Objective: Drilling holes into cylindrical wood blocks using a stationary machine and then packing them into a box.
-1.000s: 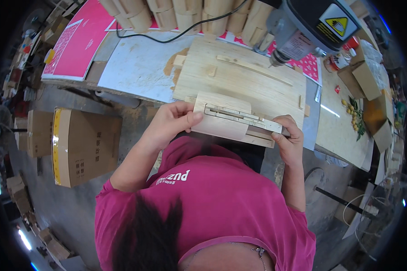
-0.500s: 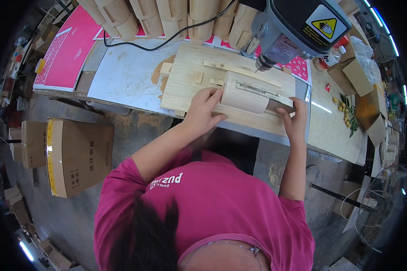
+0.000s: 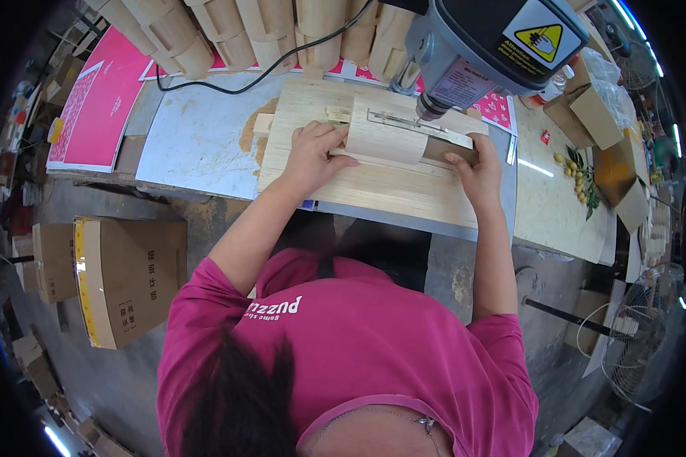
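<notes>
**Both hands press a wooden piece under the drill**

Squarely beneath the drill press [image 3: 503, 42] lies a pale wooden workpiece [image 3: 389, 141], a curved board with a thin metal strip [image 3: 404, 122] along its far edge. It rests on a flat wooden board [image 3: 373, 186], which in turn lies on the desk [image 3: 183, 141]. The drill's chuck [image 3: 428, 107] stands right over the far right part of the workpiece, close to the metal strip; whether the bit touches cannot be told.

The left hand [image 3: 312, 152] lies on the workpiece's left end, fingers spread over its top and thumb along the near edge, pressing rather than closed around it. The right hand [image 3: 472, 164] grips the workpiece's right end, fingers curled over a darker part of the wood there.

Left of the workpiece, on the wooden board, sit a few small wooden blocks [image 3: 263, 124]. Beyond the workpiece, along the desk's far edge, a row of curved wooden parts [image 3: 282, 30] stands, with a black cable [image 3: 251, 84] trailing in front of them. Far to the left of the workpiece lies a pink printed sheet [image 3: 99, 107]. To the right of the workpiece are open cardboard boxes [image 3: 594, 114] and a sprig of small yellow fruit [image 3: 575, 171]. Well to the near left of the workpiece, on the floor, stands a brown carton [image 3: 133, 278].
</notes>
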Tool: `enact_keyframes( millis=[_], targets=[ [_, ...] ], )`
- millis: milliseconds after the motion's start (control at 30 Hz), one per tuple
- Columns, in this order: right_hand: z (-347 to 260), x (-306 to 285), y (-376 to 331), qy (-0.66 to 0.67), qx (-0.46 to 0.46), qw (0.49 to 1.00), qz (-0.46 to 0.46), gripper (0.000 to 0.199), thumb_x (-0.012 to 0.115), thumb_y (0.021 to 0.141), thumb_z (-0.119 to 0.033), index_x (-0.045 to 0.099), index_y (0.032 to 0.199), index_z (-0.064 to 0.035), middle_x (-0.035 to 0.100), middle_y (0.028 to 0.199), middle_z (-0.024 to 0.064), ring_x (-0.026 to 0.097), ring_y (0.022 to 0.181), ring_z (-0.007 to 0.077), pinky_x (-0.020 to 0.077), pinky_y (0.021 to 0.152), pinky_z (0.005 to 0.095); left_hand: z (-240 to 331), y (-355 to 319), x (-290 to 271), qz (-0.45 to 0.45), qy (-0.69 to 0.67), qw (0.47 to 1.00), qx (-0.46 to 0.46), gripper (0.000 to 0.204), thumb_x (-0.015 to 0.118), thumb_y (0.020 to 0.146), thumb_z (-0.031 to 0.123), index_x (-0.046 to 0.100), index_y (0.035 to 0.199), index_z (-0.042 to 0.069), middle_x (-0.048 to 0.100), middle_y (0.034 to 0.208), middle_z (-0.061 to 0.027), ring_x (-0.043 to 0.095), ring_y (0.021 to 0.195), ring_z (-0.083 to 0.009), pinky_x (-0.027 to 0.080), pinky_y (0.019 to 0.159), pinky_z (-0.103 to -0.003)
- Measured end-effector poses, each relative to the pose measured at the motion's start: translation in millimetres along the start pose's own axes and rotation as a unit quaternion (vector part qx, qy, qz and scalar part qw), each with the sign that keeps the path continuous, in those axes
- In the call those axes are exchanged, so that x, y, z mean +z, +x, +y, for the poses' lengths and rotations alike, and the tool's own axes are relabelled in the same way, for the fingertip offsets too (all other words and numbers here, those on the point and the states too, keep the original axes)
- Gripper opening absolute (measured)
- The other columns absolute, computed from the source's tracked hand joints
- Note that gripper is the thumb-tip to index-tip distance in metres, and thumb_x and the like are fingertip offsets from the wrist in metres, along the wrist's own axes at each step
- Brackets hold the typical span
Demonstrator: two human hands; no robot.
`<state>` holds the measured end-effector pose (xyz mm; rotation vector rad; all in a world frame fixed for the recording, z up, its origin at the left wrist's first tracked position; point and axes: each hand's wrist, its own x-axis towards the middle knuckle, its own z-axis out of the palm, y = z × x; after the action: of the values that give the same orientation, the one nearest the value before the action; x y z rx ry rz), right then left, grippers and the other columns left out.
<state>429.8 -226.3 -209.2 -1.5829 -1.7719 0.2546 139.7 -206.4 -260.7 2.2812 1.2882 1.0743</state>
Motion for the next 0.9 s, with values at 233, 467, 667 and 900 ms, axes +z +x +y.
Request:
enact_keyframes(
  millis=[233, 467, 667, 900],
  targets=[
    [-30, -57, 27, 0.237, -0.017, 0.971, 0.009, 0.046, 0.071, 0.072, -0.003, 0.051, 0.114, -0.0077, 0.054, 0.093, 0.0007, 0.047, 0.063, 0.0019, 0.0367, 0.051, 0.0160, -3, -2, -3, -0.016, 0.002, 1.000, 0.020, 0.051, 0.076, 0.060, 0.025, 0.060, 0.106, 0.011, 0.055, 0.078, 0.0007, 0.052, 0.080, -0.0187, 0.033, 0.079, -0.035],
    [-73, -123, 146, 0.120, -0.117, 0.965, 0.204, 0.044, 0.051, 0.089, -0.035, 0.054, 0.116, -0.0006, 0.061, 0.087, 0.0070, 0.058, 0.072, 0.0136, 0.0463, 0.067, 0.0254, 2, 0, -3, -0.035, 0.015, 0.999, 0.015, 0.050, 0.075, 0.061, 0.025, 0.060, 0.106, 0.010, 0.052, 0.077, -0.0007, 0.052, 0.076, -0.0184, 0.032, 0.076, -0.034],
    [-85, -129, 118, -0.238, -0.138, 0.952, 0.134, 0.042, 0.048, 0.090, -0.038, 0.063, 0.100, -0.0002, 0.062, 0.080, 0.0057, 0.057, 0.071, 0.0135, 0.0437, 0.067, 0.0254, 4, 2, -1, -0.032, 0.028, 0.999, 0.025, 0.049, 0.075, 0.062, 0.026, 0.061, 0.106, 0.010, 0.051, 0.076, -0.0009, 0.052, 0.074, -0.0187, 0.033, 0.075, -0.034],
    [-123, -85, 20, -0.081, -0.151, 0.967, 0.191, 0.018, 0.050, 0.089, -0.010, 0.063, 0.081, 0.0006, 0.050, 0.055, 0.0064, 0.049, 0.049, 0.0111, 0.0365, 0.048, 0.0228, 0, -2, -4, -0.029, 0.056, 0.998, 0.013, 0.050, 0.075, 0.060, 0.030, 0.062, 0.104, 0.010, 0.051, 0.074, -0.0013, 0.052, 0.070, -0.0196, 0.034, 0.069, -0.033]
  ],
)
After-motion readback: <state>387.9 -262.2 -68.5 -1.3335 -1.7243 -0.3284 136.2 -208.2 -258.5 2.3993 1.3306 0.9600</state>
